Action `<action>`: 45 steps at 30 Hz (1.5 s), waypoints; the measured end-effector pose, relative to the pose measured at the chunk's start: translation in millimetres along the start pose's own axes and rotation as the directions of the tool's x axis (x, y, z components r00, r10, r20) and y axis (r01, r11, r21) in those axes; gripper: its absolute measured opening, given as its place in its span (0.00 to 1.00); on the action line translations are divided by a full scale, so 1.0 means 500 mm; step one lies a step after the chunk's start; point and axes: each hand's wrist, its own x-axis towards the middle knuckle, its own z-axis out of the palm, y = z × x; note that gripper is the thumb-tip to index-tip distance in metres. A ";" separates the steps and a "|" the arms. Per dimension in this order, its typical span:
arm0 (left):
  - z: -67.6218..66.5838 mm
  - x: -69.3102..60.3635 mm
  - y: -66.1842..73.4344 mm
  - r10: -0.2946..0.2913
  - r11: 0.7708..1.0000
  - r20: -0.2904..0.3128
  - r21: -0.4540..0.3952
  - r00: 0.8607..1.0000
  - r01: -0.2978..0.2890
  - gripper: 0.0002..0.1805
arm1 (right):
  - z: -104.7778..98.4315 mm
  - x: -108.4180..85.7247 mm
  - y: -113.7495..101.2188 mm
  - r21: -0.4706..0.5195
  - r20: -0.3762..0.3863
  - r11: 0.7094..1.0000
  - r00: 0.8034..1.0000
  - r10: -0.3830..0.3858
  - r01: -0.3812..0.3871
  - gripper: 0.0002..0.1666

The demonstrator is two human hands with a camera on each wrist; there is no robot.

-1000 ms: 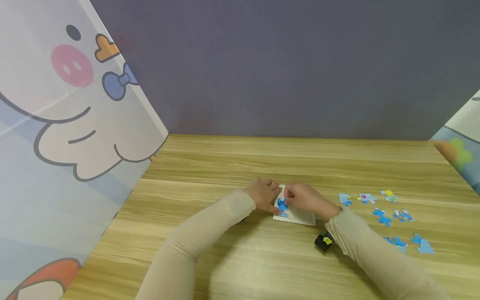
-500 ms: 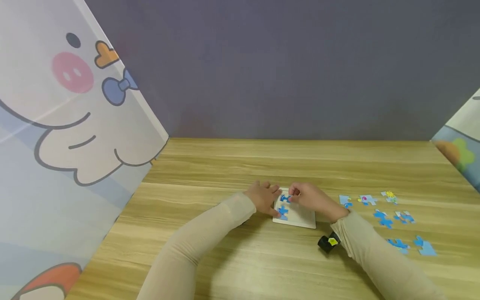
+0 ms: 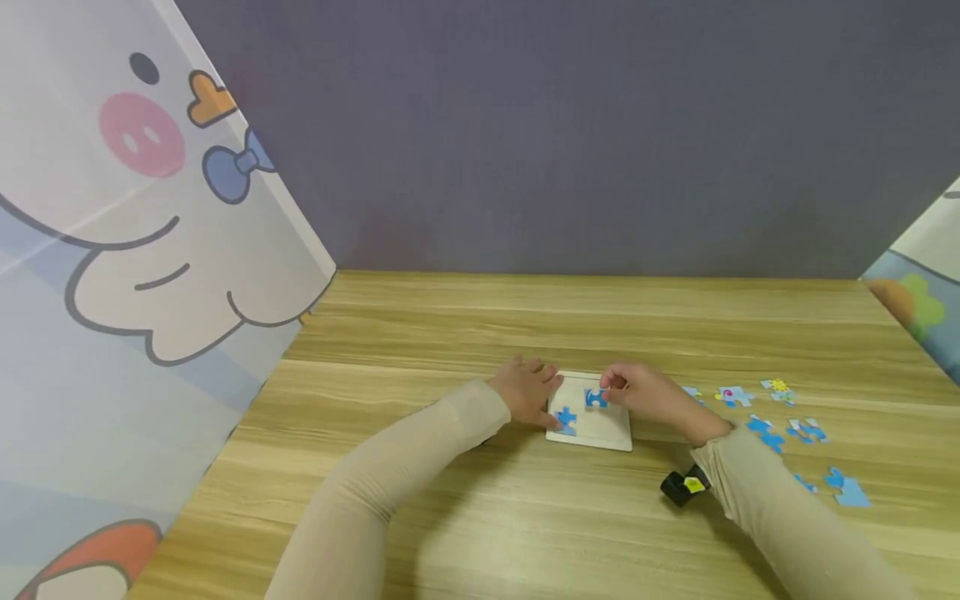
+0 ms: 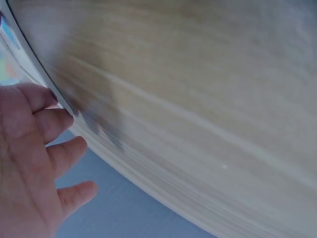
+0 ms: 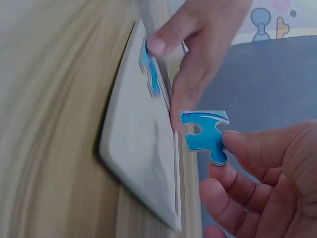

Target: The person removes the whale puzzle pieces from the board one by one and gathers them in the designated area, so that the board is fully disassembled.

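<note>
My right hand [image 3: 651,400] pinches a blue puzzle piece [image 5: 205,134] between thumb and fingers, lifted above the white puzzle board [image 3: 600,432]. Along the board's left edge lies my left hand [image 3: 523,390], fingers spread, its thumb touching another blue puzzle piece [image 3: 567,422] in the board's near left corner. The right wrist view shows that thumb [image 5: 157,46] on the corner piece. In the left wrist view, the fingers [image 4: 67,153] reach past the board's edge, and most of the board is out of frame.
Several loose puzzle pieces lie to the right, among them a sun piece [image 3: 778,388], a pink-swirl piece [image 3: 733,397] and a light blue piece [image 3: 847,487]. A black wrist device [image 3: 684,485] sits at the right cuff. A grey partition [image 3: 585,142] closes the table's back.
My right hand has moved right across the board, carrying the puzzle piece away from the upper left corner. The left hand has stayed in place on the board's left edge.
</note>
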 end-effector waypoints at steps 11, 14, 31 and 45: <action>0.010 -0.005 -0.015 0.107 0.992 -0.050 -0.055 0.993 -0.109 0.45 | -0.053 -0.072 0.036 -0.063 -0.032 0.996 0.997 0.068 -0.070 0.04; 0.009 -0.007 -0.015 0.145 0.983 -0.054 -0.103 0.988 -0.150 0.45 | -0.063 -0.087 0.051 -0.081 -0.056 0.994 0.996 0.076 -0.080 0.04; 0.015 -0.009 -0.017 0.222 0.956 -0.031 -0.192 0.975 -0.224 0.43 | -0.099 -0.161 0.108 -0.112 -0.070 0.991 0.995 0.069 -0.076 0.03; 0.016 -0.001 -0.016 0.203 0.967 0.007 -0.161 0.979 -0.199 0.41 | -0.127 -0.181 0.136 -0.012 0.067 0.997 0.995 0.078 -0.077 0.04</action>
